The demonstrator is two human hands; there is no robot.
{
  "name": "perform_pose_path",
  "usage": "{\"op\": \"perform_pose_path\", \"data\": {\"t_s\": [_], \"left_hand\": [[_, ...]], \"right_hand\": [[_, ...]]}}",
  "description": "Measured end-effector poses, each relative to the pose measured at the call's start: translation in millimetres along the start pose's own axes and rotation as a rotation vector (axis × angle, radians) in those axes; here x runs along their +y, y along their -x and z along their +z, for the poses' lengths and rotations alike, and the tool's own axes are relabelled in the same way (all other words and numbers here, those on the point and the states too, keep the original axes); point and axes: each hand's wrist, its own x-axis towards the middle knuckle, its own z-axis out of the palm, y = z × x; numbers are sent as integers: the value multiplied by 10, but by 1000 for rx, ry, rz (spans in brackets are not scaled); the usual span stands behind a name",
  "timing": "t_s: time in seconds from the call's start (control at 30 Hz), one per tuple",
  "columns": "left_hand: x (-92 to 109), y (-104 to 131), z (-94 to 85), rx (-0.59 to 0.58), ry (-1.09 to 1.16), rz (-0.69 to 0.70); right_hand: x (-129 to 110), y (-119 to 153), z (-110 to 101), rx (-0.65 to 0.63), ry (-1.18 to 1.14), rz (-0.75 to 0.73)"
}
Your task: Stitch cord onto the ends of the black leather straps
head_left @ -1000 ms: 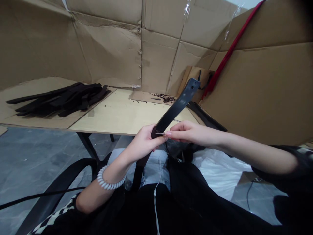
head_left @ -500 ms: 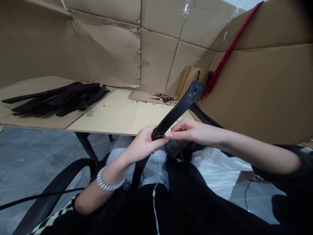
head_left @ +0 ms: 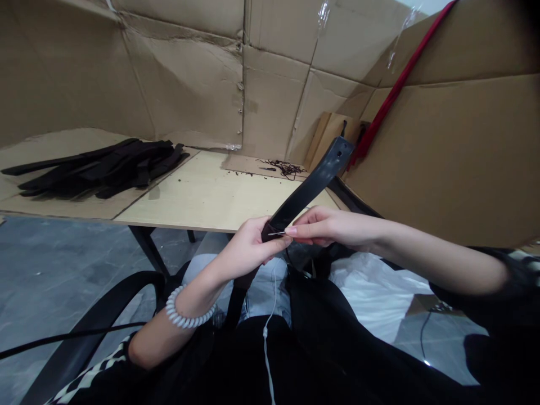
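My left hand [head_left: 253,246] is wrapped round a long dark strap [head_left: 310,185], with its thumb along the lower edge. From that grip the strap rises up and right to an end with small holes, while its lower part hangs toward my lap. Between the fingertips of my right hand [head_left: 314,225] is a thin metal needle [head_left: 276,233], lying against the strap beside my left thumb. Whether the needle's tip is in the strap I cannot tell.
A pile of dark straps [head_left: 101,169] lies on the left of the table [head_left: 198,197]. Tangled dark thread [head_left: 287,169] and a small dark tool [head_left: 268,169] lie at the back. Cardboard walls [head_left: 181,84] surround the table, with a red strip [head_left: 400,81] at right.
My right hand has shifted slightly left, its fingertips nearer the strap, and its lower fingers show more. My left hand keeps its hold on the strap.
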Motion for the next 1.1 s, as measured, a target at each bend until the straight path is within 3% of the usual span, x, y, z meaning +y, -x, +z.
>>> {"op": "perform_pose_path", "data": {"t_s": [0.23,0.4,0.5,0.73,1.1], "left_hand": [[35,22,-2,-22,37,-8],[14,22,-82,68,74,-28],[11,30,-112,89,74,-8],[66,45,-82,34,87,-4],[25,29,-79,-30,181,8]], "right_hand": [[-14,66,-12,-17,-36,-7],[-21,160,9,-34,14,21],[-51,209,4,39,91,16],[-95,155,-63,114,348,-35],[-44,21,-107,30,351,-130]]}}
